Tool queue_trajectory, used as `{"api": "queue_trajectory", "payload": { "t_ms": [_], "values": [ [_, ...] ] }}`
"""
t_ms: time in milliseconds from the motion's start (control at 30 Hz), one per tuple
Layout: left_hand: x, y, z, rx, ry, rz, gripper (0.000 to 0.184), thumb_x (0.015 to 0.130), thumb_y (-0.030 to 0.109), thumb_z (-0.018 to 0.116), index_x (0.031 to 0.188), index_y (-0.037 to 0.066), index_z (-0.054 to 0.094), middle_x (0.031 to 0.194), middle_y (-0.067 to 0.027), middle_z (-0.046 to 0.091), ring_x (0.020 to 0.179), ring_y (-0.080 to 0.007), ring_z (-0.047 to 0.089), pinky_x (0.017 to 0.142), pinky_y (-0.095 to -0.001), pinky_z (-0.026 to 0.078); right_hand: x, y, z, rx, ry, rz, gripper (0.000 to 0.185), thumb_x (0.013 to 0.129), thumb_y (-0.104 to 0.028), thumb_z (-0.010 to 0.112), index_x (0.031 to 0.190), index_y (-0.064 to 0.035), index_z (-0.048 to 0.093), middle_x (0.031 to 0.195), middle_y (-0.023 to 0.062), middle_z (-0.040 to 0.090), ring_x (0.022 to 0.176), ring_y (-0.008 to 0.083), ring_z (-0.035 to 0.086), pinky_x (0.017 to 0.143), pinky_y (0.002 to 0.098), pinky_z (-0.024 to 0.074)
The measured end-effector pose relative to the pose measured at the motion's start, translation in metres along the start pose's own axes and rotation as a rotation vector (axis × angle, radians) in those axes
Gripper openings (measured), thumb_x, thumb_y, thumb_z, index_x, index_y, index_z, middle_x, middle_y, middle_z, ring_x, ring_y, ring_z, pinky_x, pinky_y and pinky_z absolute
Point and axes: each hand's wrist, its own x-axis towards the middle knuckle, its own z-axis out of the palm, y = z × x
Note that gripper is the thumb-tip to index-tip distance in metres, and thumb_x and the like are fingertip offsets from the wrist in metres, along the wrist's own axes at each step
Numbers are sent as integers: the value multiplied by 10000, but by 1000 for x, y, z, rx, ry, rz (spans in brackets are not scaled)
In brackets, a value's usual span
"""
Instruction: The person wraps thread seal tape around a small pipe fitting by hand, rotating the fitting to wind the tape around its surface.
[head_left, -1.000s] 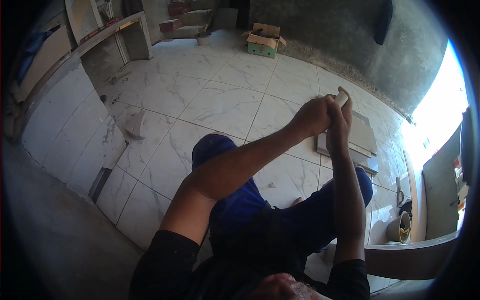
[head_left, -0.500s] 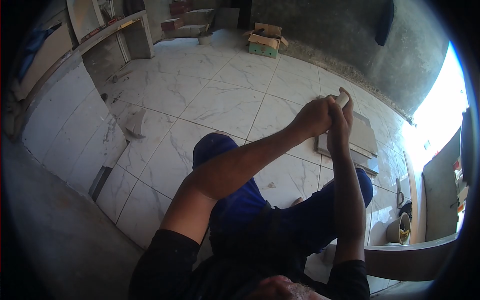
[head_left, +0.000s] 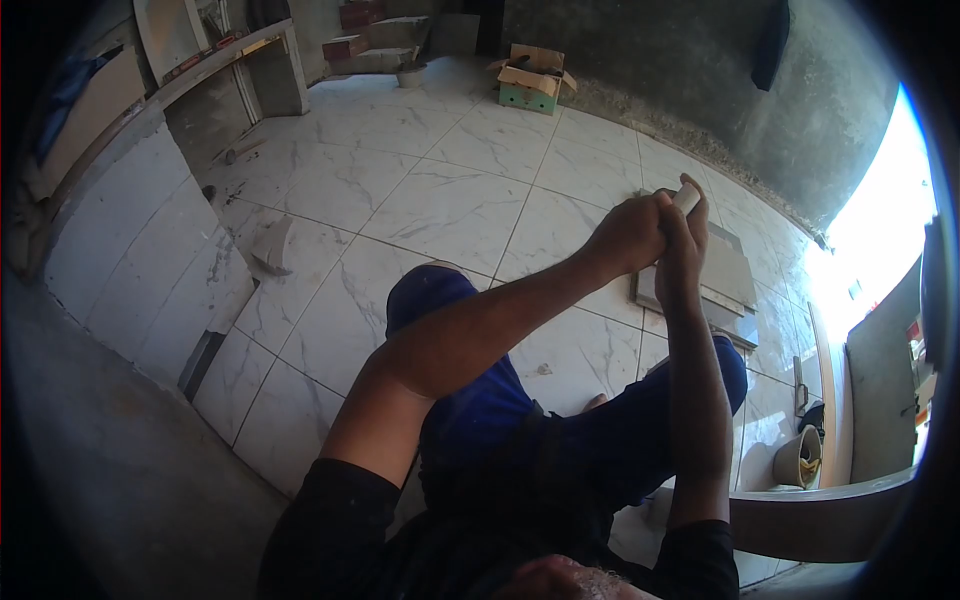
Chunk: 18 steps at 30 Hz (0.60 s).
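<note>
Out in front of me, my left hand (head_left: 630, 236) and my right hand (head_left: 682, 250) are pressed together over the floor. A short, pale cylindrical piece (head_left: 686, 199) sticks out at the top between them. My left hand is a closed fist at its lower end, and the fingers of my right hand curl around its far side. The rest of the piece is hidden by the hands, so its kind cannot be made out. Behind and below the hands lie flat grey tile-like slabs (head_left: 725, 272) on the floor.
Marble-patterned tiles (head_left: 455, 215) cover the floor. An open cardboard box (head_left: 530, 85) stands by the back wall, with a small bucket (head_left: 411, 75) to its left. A white partition (head_left: 140, 235) rises at left. A tipped bucket (head_left: 797, 458) and a curved band (head_left: 825, 520) are at right.
</note>
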Motion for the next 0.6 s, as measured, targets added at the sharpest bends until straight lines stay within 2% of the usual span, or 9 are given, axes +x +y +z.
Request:
{"api": "queue_trajectory", "payload": {
  "t_ms": [600],
  "values": [
    [-1, 1, -1, -9, 15, 18, 277, 902, 267, 558, 984, 3, 556, 854, -231, 681, 877, -397, 674, 764, -444, 515, 0, 0, 0, -6, 6, 7, 563, 931, -201, 604, 1403, -29, 351, 1085, 114, 574, 991, 161, 542, 911, 289, 434]
  ]
}}
